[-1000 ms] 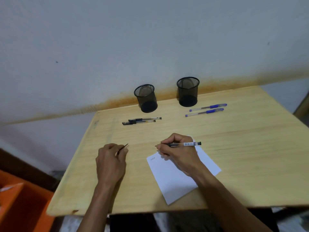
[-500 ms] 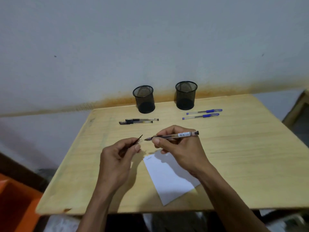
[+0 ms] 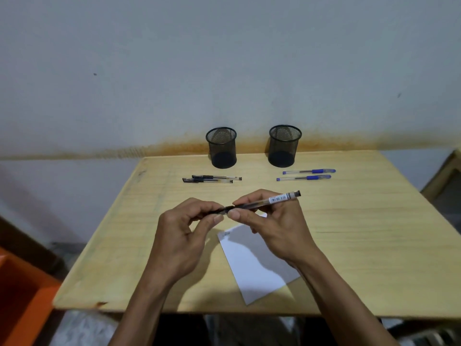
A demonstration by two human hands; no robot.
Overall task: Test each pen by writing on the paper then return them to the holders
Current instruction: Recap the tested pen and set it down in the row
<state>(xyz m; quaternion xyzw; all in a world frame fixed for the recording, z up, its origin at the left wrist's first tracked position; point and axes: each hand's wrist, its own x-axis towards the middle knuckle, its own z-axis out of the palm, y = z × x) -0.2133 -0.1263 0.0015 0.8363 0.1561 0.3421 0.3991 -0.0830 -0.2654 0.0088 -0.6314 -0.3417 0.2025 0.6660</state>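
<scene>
- While raised above the white paper sheet (image 3: pixel 252 265), the right hand (image 3: pixel 272 228) pinches a clear-barrelled black pen (image 3: pixel 264 202); the left hand (image 3: pixel 184 231) grips its black cap (image 3: pixel 217 211) at the tip.
- Handling, judged: light, stiff, smooth; hold mid-barrel.
- Far: two black mesh holders (image 3: pixel 221 147), both seemingly empty.
- Wooden table (image 3: pixel 361 236): two black pens (image 3: pixel 212 179) left, two blue pens (image 3: pixel 306 174) right.
</scene>
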